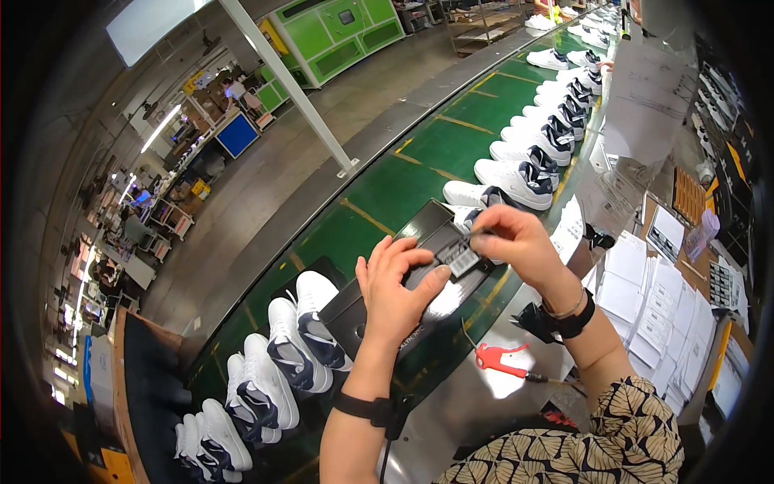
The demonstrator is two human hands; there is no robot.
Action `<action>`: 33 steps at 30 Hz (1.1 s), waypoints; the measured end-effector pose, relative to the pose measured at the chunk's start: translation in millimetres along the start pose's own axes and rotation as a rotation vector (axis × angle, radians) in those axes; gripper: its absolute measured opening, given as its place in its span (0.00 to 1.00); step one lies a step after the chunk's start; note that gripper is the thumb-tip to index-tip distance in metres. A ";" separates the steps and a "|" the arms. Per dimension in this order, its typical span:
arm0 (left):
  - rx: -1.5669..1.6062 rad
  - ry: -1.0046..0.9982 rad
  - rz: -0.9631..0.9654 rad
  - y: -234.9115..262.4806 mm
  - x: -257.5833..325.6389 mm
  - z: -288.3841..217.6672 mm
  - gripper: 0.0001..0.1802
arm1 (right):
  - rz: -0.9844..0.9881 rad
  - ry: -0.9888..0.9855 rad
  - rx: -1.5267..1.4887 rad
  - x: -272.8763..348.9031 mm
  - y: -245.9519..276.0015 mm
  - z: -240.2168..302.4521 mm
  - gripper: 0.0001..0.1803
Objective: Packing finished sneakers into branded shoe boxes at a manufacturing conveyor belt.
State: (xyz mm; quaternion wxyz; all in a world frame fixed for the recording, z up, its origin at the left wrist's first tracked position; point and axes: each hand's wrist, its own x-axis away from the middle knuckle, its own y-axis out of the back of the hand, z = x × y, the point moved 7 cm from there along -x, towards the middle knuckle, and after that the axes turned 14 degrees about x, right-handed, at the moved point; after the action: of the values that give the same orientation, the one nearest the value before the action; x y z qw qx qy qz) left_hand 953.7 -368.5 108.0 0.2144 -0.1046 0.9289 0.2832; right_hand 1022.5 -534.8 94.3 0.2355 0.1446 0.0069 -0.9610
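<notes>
My right hand (522, 244) pinches a small black tag (463, 263) that bears a white barcode label. It hangs over a black shoebox (348, 313) lying on the green conveyor belt. My left hand (393, 297) is at the tag's other side, fingers apart, its thumb close to the tag's lower edge. Whether that thumb touches the tag I cannot tell. Beyond the box, white sneakers (516, 179) with navy linings stand in a row along the belt. More white sneakers (272, 379) are lined up left of the box.
A red air blow gun (501, 358) lies near the belt's close edge. Stacks of printed paper (645, 298) cover the bench at my right. A grey post (290, 89) rises past the belt's far side, before a green machine (334, 36). Clear plastic sheets hang at upper right.
</notes>
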 end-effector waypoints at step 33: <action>-0.232 -0.078 0.073 -3.9 32.1 -13.3 0.09 | -0.140 0.462 0.887 31.6 -25.4 6.5 0.14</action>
State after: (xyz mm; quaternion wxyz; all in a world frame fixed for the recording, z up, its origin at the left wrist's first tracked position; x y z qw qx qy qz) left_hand 922.0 -381.6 101.3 0.2266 -0.0838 0.8839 0.4004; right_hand 982.4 -527.0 90.2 0.0786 0.4390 -0.3405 -0.8277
